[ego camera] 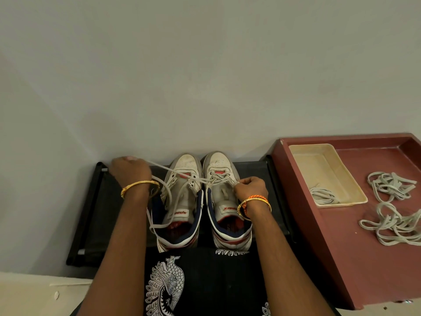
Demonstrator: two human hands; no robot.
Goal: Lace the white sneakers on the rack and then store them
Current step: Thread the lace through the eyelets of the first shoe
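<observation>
Two white sneakers with navy and red trim stand side by side on a black rack (pixel 95 201), toes to the wall. The left sneaker (pixel 182 197) has a loose lace draped over its collar. The right sneaker (pixel 225 201) has a white lace (pixel 180 175) threaded through its lower eyelets. My left hand (pixel 128 169) grips one end of that lace and pulls it taut to the left, across the left sneaker. My right hand (pixel 250 188) pinches the lace at the right sneaker's eyelets.
To the right sits a maroon tray (pixel 319 247) with a cream inner tray (pixel 323 160) holding one coiled lace (pixel 323 196). Two bundles of loose white laces (pixel 391 185) (pixel 396 226) lie on the maroon tray. A grey wall stands close behind the rack.
</observation>
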